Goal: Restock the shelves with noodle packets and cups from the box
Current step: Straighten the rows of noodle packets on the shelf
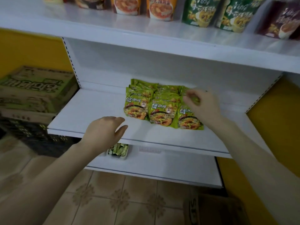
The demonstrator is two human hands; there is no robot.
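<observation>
Several green noodle packets point(160, 111) lie in overlapping rows on the white middle shelf point(90, 111). My right hand point(204, 106) hovers over the rightmost row, its fingertips pinching the top edge of a green packet there. My left hand point(105, 130) hangs above the shelf's front edge, left of the packets, fingers loosely apart and holding nothing. A printed green-and-tan cardboard box point(34, 91) sits to the left of the shelf unit, on a dark crate point(40, 138).
The upper shelf point(113, 30) carries orange, green and dark red noodle cups. A lower shelf point(162, 168) holds a small green-printed pack point(118, 151). Yellow walls flank the unit. Patterned tile floor lies below, with another cardboard box point(215, 210) at the bottom right.
</observation>
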